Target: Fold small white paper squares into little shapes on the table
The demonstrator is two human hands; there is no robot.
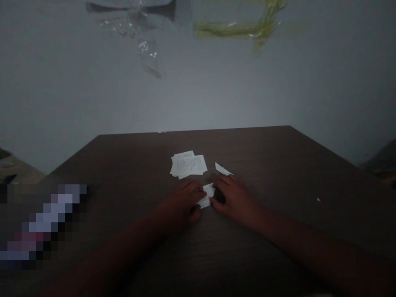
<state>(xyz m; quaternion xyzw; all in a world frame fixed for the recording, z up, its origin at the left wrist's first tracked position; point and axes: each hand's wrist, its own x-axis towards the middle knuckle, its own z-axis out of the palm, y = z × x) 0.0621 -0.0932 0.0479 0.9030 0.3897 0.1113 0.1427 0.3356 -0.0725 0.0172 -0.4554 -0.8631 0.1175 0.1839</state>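
Observation:
A small piece of printed white paper [206,195] lies on the table between my two hands. My left hand [185,203] grips its left side, with curled fingers and the thumb at the near edge. On the opposite side, the fingertips of my right hand [234,197] pinch the paper's right edge. Just beyond the right knuckles lies a narrow, folded-looking paper strip [222,168], partly covered by that hand. Farther off, a loose pile of printed paper slips [189,165] sits unevenly stacked.
The dark wooden table [130,165] reaches to a pale wall [198,90]. A blurred-out, pixelated object [46,222] lies at the left. One tiny white scrap [318,199] is at the right. Clear tape [148,49] and yellow tape [229,29] cling to the wall.

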